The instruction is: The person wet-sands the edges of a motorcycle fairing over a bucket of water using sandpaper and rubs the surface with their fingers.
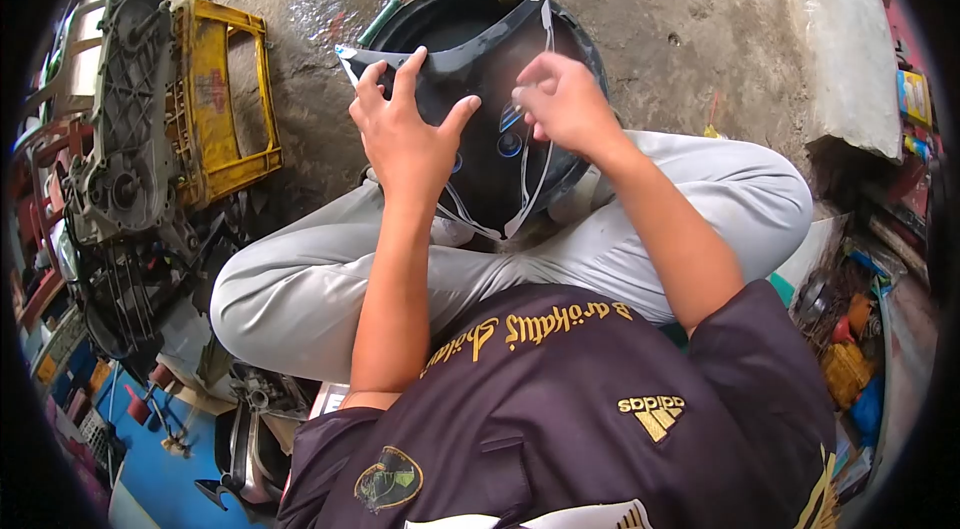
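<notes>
A dark, glossy plastic panel, like a motorcycle body cover with pale edges, lies tilted between my legs over a black tub. My left hand rests on the panel's left part, fingers spread and thumb stretched out. Over the panel's right part, my right hand is closed in a pinch and slightly blurred. What its fingertips hold, if anything, cannot be made out. Just beside those fingertips, a small blue-rimmed opening and a round blue-rimmed hole show in the panel.
A yellow crate and a grey metal engine casing stand to the left. Small parts lie on a blue surface at lower left. Assorted items crowd the right edge. Wet concrete floor stretches beyond the tub.
</notes>
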{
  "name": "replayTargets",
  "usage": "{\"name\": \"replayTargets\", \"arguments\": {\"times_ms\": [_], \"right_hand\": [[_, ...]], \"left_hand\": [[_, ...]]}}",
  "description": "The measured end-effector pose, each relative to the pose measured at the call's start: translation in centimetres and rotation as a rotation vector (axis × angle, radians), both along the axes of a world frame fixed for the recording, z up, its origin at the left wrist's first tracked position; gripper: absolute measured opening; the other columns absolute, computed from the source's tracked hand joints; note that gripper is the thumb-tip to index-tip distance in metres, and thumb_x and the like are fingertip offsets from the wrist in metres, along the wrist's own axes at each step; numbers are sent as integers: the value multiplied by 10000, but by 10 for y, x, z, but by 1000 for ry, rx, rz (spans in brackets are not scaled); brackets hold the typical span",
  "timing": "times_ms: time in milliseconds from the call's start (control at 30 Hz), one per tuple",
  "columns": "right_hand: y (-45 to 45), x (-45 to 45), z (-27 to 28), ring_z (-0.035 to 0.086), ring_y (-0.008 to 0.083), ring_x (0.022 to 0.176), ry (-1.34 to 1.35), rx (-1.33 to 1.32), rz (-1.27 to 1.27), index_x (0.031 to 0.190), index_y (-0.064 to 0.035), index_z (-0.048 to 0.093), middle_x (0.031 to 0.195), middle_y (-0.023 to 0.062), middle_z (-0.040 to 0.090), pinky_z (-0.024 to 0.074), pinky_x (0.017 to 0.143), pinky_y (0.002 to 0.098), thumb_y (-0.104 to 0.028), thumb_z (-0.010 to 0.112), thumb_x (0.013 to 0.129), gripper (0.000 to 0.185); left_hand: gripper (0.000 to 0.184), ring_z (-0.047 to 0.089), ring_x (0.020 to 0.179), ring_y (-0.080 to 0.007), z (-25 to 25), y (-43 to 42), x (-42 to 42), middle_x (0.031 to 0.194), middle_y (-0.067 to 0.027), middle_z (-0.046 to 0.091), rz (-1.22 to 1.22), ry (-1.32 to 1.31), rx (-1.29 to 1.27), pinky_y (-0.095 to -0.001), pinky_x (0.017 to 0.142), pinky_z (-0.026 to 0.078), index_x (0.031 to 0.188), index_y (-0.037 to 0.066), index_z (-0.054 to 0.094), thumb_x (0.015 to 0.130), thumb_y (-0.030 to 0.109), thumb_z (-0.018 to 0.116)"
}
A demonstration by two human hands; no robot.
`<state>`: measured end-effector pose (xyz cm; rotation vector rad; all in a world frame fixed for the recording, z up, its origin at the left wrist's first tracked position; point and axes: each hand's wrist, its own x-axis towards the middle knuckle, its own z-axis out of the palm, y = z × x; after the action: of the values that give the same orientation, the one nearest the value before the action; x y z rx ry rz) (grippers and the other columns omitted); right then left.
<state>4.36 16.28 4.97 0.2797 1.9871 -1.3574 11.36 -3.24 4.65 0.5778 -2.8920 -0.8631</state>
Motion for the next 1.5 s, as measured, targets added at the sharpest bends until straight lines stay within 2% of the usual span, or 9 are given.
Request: {"name": "replayTargets", "arguments": {"times_ms": [233, 533, 700, 800, 967, 1133, 1267, 1400, 1500], "right_hand": [[-3, 6, -6, 697, 173, 624, 40, -32, 30, 1049, -24, 633, 725, 87, 707, 545, 575, 344, -93, 722, 901, 186], [-4, 13, -14, 698, 239, 693, 454, 113, 86, 975, -25, 665, 728, 110, 694, 539, 673, 388, -113, 731, 880, 146], [6, -8, -11, 724, 265, 711, 354, 207, 21, 970, -22, 645, 749, 138, 707, 545, 688, 422, -128, 709, 888, 148], [-4, 7, -13, 716, 199, 768, 567, 250, 181, 1038, -17, 639, 840, 133, 729, 553, 712, 382, -126, 722, 914, 185], [8, -7, -18, 714, 257, 711, 377, 118, 101, 1017, -33, 649, 742, 123, 704, 539, 699, 404, -111, 710, 883, 167], [-5, 7, -12, 681, 174, 679, 239, 90, 157, 1049, -22, 617, 778, 103, 705, 531, 638, 362, -104, 701, 945, 157], [4, -7, -9, 680, 188, 677, 462, 240, 120, 1032, -8, 622, 757, 115, 696, 528, 639, 372, -108, 690, 929, 159], [-8, 11, -4, 728, 328, 748, 466, 142, 194, 1011, -20, 648, 789, 172, 719, 553, 707, 444, -112, 684, 901, 147], [0, -3, 0, 728, 326, 761, 383, 181, 132, 991, -19, 630, 791, 171, 717, 551, 732, 434, -113, 688, 905, 140]], "left_hand": [[781, 521, 1336, -426, 1, 1, -1, 1537, -162, 478, 3, -11, -7, -532, 1070, 521, 1455, 247, 667, 751, 406, 964], [788, 525, 1332, -420, 1, 1, -1, 1533, -160, 484, 8, -9, -12, -529, 1071, 520, 1454, 251, 669, 742, 413, 967], [787, 529, 1329, -419, -2, 0, 0, 1535, -156, 486, -2, 14, -33, -527, 1058, 531, 1453, 252, 670, 742, 414, 967], [788, 530, 1329, -422, 1, -1, 1, 1535, -158, 488, -5, 7, -18, -528, 1053, 535, 1452, 251, 670, 741, 417, 968], [790, 529, 1330, -422, 0, 1, 0, 1535, -155, 487, -1, -5, -6, -530, 1056, 533, 1450, 260, 671, 736, 421, 970], [786, 534, 1315, -364, -1, 0, 0, 1530, -123, 484, -2, 1, -55, -512, 1049, 542, 1460, 267, 665, 759, 466, 959], [788, 533, 1319, -391, -1, 0, 1, 1530, -137, 486, 2, 1, -35, -523, 1055, 536, 1453, 267, 669, 746, 445, 965], [784, 530, 1322, -418, 0, 0, 0, 1531, -147, 488, 17, -7, -11, -534, 1059, 530, 1444, 264, 674, 735, 419, 970], [782, 529, 1323, -419, 0, 0, 0, 1535, -148, 483, 10, 8, -11, -536, 1058, 531, 1444, 262, 674, 737, 417, 968]]}}
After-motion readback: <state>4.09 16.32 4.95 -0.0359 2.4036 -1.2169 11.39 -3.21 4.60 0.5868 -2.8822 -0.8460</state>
